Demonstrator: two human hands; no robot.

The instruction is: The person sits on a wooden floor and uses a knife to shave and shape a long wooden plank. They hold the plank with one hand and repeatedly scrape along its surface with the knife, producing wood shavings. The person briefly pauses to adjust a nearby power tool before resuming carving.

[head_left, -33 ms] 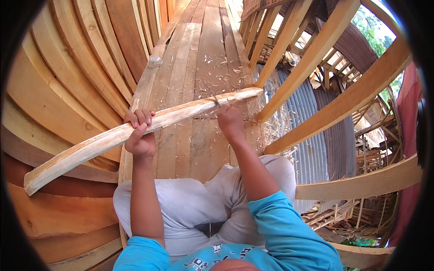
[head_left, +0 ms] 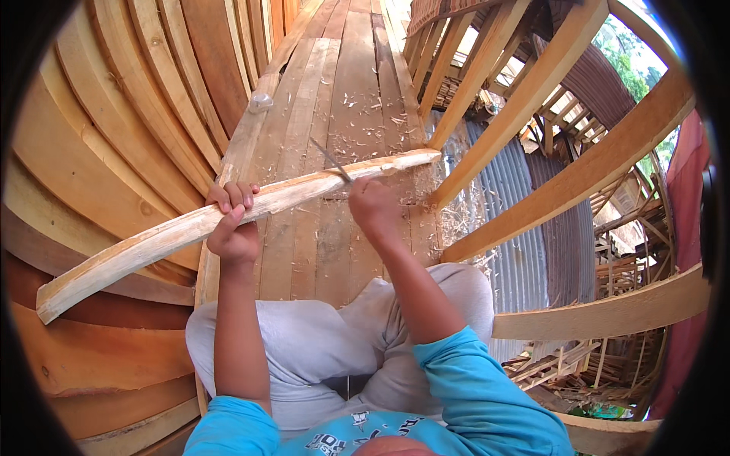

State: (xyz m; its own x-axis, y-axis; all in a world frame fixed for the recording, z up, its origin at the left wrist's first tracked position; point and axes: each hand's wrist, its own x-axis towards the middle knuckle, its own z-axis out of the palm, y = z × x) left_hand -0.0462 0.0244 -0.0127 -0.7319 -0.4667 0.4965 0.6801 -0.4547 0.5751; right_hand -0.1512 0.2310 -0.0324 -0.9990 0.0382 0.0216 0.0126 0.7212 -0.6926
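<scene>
While my right hand point(head_left: 372, 205) is curled into a tight fist round one knife point(head_left: 331, 160), its handle hidden in my grip, the thin blade slants forward and to the left across the pole; whether its edge touches the wood I cannot tell. My left hand point(head_left: 236, 228) is closed part-way round that pole point(head_left: 152, 239), fingers over the far side and thumb on the near side. There is just one pole, pale and bare, lying crosswise in front of me: its thick end hangs out low on my left, past the floor's edge, and its other end lies beside the foot of a post on my right. Nearer my body come two blue sleeves point(head_left: 464, 372) and two bent legs point(head_left: 304, 334) in grey. Under the pole runs the plank floor point(head_left: 304, 266), strewn with shavings point(head_left: 398, 119), too many to count. Farther forward, by the floor's left edge, sits one small clear cup point(head_left: 260, 102). On my left stand more than ten boards point(head_left: 114, 114), close together; on my right, at least six posts point(head_left: 521, 99), spaced apart, with at least two corrugated sheets point(head_left: 517, 228) beyond them and one red cloth point(head_left: 684, 197) outermost
</scene>
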